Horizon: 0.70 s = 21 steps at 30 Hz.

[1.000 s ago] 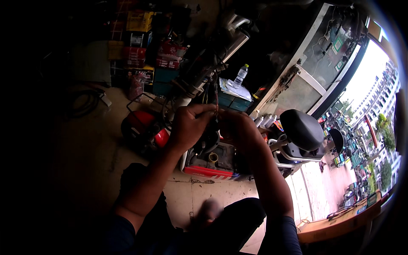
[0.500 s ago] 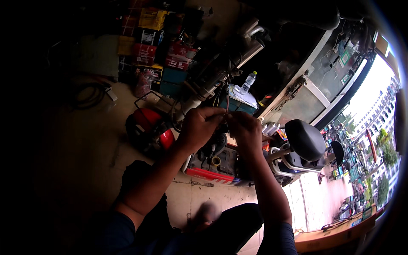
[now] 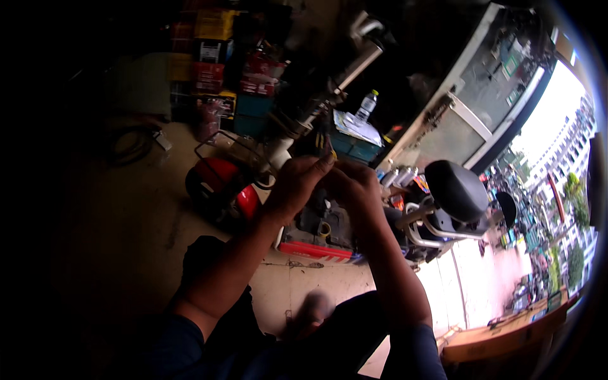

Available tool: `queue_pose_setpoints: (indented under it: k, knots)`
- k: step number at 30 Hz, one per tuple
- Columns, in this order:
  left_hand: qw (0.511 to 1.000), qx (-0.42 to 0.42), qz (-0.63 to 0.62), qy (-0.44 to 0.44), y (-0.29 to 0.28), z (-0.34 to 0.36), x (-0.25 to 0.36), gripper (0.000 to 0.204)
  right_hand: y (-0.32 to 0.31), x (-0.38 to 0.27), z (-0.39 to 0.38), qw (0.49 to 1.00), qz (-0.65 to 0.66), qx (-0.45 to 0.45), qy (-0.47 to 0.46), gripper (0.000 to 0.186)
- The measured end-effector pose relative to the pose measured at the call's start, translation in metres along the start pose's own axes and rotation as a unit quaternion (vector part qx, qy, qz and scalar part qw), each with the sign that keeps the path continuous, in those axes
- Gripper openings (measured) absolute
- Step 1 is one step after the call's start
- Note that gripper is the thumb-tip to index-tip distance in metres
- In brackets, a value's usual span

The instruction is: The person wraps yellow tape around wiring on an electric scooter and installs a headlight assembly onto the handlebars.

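A thin bundle of wires [image 3: 325,134] hangs down from the bare steering column of a partly stripped scooter [image 3: 316,252]. My left hand [image 3: 296,185] pinches the lower end of the wires, thumb uppermost. A small yellow bit [image 3: 333,155] shows at its thumb tip; I cannot tell whether it is tape or a wire's covering. Right against it, my right hand [image 3: 353,182] is closed with curled fingers at the same wire ends, which its knuckles partly hide. Below both hands, a yellowish tape roll [image 3: 325,229] lies on the scooter's dark footboard.
A red and black rounded part [image 3: 221,187] stands left of the scooter, whose black seat [image 3: 455,190] is at the right. Behind is a teal box [image 3: 354,147] bearing papers and a water bottle [image 3: 365,107]. Stacked cartons [image 3: 208,76] stand far left; a cable coil [image 3: 130,142] lies on the floor.
Both hands have shifted slightly left and stay together at the wires. The right hand has turned and curled more, and the yellow bit now shows at the left thumb. The view has tilted slightly.
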<state>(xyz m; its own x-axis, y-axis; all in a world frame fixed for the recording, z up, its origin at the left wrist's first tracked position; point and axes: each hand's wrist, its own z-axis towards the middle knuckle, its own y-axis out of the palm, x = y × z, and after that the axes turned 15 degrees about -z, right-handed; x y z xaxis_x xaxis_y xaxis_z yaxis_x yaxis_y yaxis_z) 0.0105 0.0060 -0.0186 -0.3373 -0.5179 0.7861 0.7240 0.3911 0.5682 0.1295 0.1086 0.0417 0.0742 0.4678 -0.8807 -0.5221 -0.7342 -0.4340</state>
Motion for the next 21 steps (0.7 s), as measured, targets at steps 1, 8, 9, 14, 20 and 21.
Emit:
queue_pose_setpoints:
  k: [1,8,9,14,20,21]
  knots:
    - [0.997,0.039,0.059,0.002,0.000,0.001,-0.001,0.043,0.002,0.012,0.003,0.998,-0.047,0.022,-0.043,0.028]
    - [0.995,0.051,0.080,0.026,0.001,0.001,0.026,0.045,0.002,0.008,0.006,0.968,-0.184,-0.002,-0.173,0.022]
    - [0.995,0.053,0.080,0.031,-0.006,0.004,0.025,0.040,-0.003,0.009,0.003,0.973,-0.158,0.055,-0.160,0.023]
    - [0.993,0.072,0.069,0.061,-0.003,0.002,0.014,0.035,-0.060,0.083,0.016,0.956,-0.129,0.254,-0.077,0.021]
    - [0.999,0.016,0.021,0.028,-0.013,-0.002,0.017,0.034,-0.042,0.260,0.009,0.809,-0.582,-0.073,-0.047,0.024]
    - [0.999,0.021,0.021,0.029,-0.017,-0.005,0.019,0.034,-0.029,0.264,0.003,0.837,-0.539,-0.096,-0.028,0.026]
